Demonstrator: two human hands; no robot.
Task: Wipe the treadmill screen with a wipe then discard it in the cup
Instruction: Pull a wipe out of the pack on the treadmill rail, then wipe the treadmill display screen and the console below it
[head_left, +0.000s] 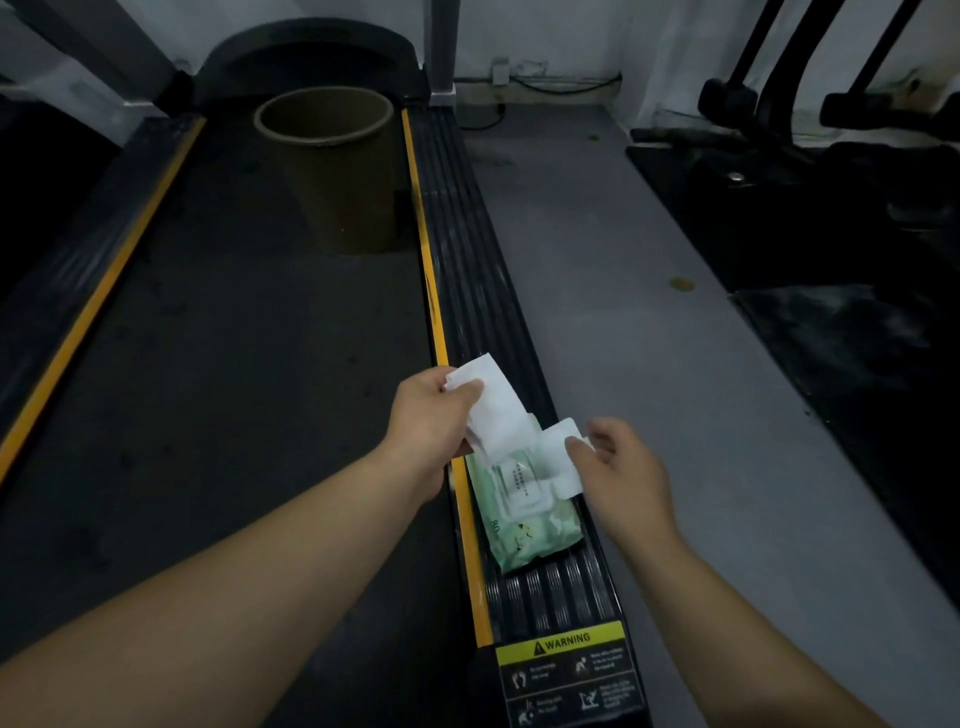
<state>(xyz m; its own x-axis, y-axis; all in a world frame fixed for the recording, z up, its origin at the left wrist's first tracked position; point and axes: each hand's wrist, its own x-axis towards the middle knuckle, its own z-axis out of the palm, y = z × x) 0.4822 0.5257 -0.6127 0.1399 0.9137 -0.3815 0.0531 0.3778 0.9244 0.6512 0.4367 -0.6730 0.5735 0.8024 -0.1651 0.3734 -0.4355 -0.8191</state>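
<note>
The left hand (431, 415) pinches a white wet wipe (493, 410) above the green soft wipe pack (524, 530); the right hand (618, 467) grips its white flap (561, 457); a yellow "WARNING" label (563, 647) lies nearby.

Left hand (434, 415) pinches wipe (493, 410); right hand (621, 470) holds pack flap (563, 457).
</note>
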